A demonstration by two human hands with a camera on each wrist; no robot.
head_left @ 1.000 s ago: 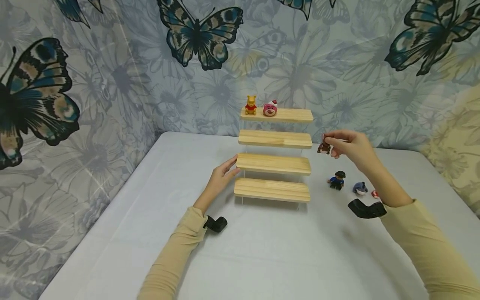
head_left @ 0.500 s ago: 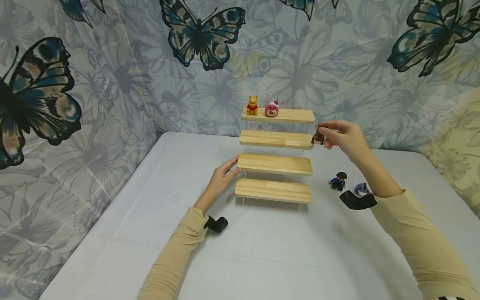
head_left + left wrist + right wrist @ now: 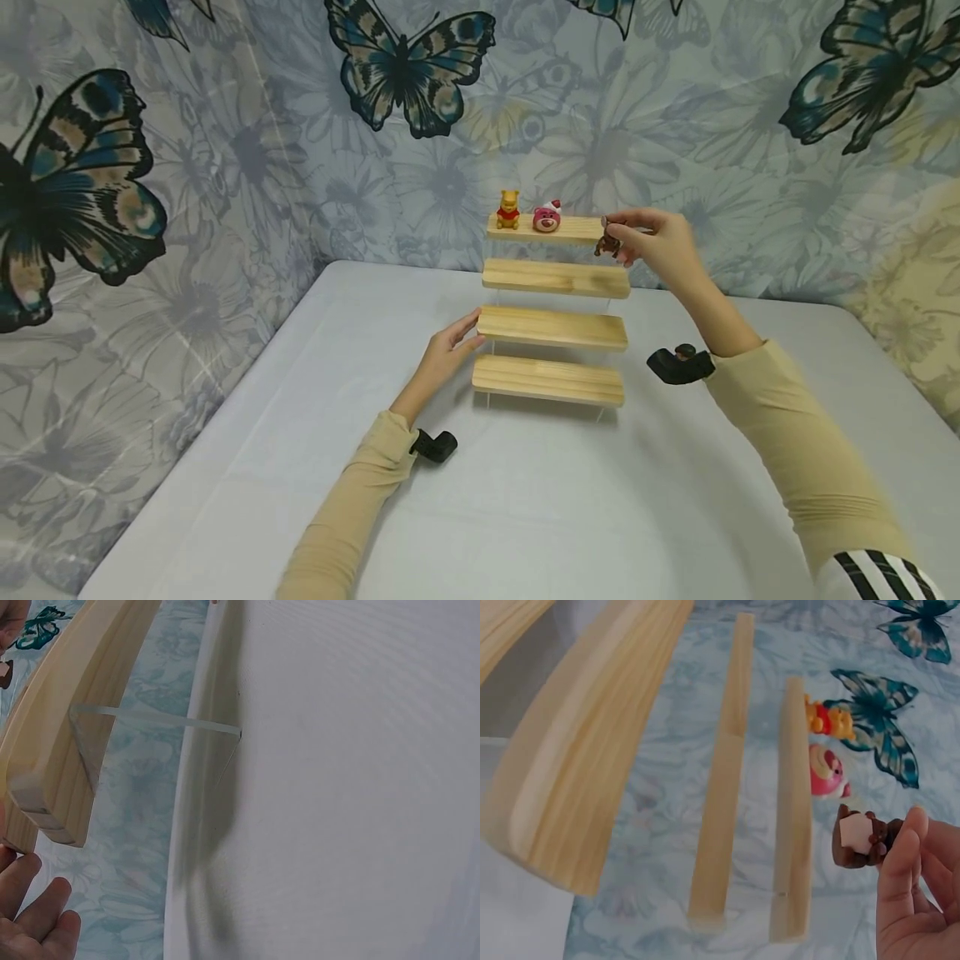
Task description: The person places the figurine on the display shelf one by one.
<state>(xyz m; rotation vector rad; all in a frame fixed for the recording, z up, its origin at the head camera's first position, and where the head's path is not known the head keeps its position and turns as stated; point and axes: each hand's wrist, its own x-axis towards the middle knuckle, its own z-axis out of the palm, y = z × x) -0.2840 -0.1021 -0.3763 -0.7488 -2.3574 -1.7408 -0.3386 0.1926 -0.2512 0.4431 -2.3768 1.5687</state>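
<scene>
A rounded figurine point(image 3: 857, 837) is pinched by the right hand point(image 3: 662, 243), a grained wooden shelf point(image 3: 552, 328) touched by the spread left hand point(image 3: 444, 352).

Between the brown figure point(image 3: 608, 245) in my right hand point(image 3: 662, 246) and the pink bear point(image 3: 547, 219), the top board point(image 3: 579, 227) gives me bare wood; beyond, the yellow bear point(image 3: 508, 210) blocks its left end. Lower down, my left hand point(image 3: 446, 354) bars the third board point(image 3: 553, 328) at its left, with wide passage over the tabletop point(image 3: 540, 508) in front.
</scene>
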